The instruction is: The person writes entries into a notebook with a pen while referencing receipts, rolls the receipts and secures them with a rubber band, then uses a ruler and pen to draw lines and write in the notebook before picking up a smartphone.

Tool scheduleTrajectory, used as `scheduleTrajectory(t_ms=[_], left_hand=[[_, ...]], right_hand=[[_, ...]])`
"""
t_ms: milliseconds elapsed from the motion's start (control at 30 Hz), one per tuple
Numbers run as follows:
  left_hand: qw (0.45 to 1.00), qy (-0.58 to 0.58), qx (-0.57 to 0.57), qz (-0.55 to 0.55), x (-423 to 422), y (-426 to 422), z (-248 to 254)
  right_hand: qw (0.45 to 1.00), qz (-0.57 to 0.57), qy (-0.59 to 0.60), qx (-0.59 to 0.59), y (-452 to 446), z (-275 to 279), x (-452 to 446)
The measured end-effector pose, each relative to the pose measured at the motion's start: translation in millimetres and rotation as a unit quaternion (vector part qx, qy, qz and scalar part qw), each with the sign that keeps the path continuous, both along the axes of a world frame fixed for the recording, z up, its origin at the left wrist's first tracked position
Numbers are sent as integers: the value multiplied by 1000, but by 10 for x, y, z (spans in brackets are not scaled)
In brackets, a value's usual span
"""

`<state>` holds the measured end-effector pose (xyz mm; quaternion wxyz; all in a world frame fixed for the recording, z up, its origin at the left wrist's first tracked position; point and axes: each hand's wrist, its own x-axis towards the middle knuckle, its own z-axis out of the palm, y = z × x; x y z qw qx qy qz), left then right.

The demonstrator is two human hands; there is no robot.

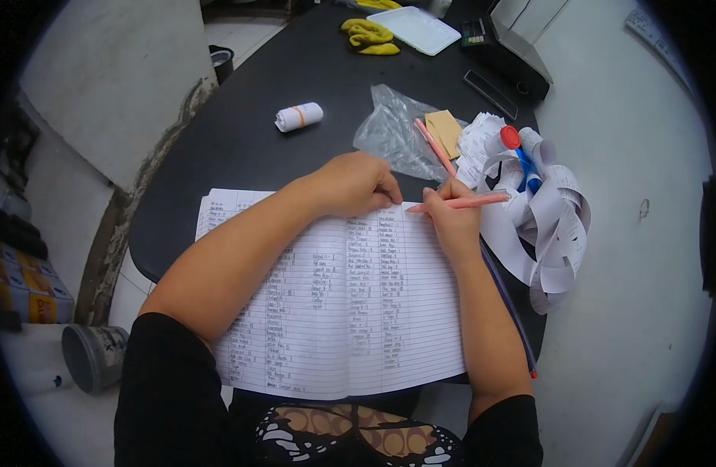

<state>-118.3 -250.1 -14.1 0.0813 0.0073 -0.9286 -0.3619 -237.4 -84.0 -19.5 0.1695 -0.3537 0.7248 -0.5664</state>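
An open lined notebook (pixel 432 311), filled with columns of handwriting, lies on the black table in front of me. My right hand (pixel 455 222) grips a pink pen (pixel 478 201), its tip close to the top of the right page. Across the left page reaches my left arm, and my left hand (pixel 362 185) rests at the notebook's upper edge by the middle. Its fingers are curled down and closed; whether anything is between them is hidden. A second pink pen (pixel 435 148) lies beyond my right hand, on a clear plastic bag (pixel 389 132).
Curled receipt strips (pixel 556 226) pile up at the right table edge, beside a red-capped container (pixel 509 138) and folded brown paper (pixel 444 132). A banded paper roll (pixel 299 117), yellow gloves (pixel 369 35), a white tray (pixel 414 29) and a black device (pixel 505 54) lie farther back.
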Motion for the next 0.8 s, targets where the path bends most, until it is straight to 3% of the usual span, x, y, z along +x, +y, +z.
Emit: scheduleTrajectory(t_ms=[100,233,800], left_hand=[[999,-36,-18,4,-1,1,42],[1000,9,-8,0,-8,-3,-20],[999,-51,-15,9,3,15,78]], right_hand=[[1000,0,4,-2,0,-12,-8],[999,6,48,-12,-18,-99,-45],[1000,-7,28,6,-1,-20,-9]])
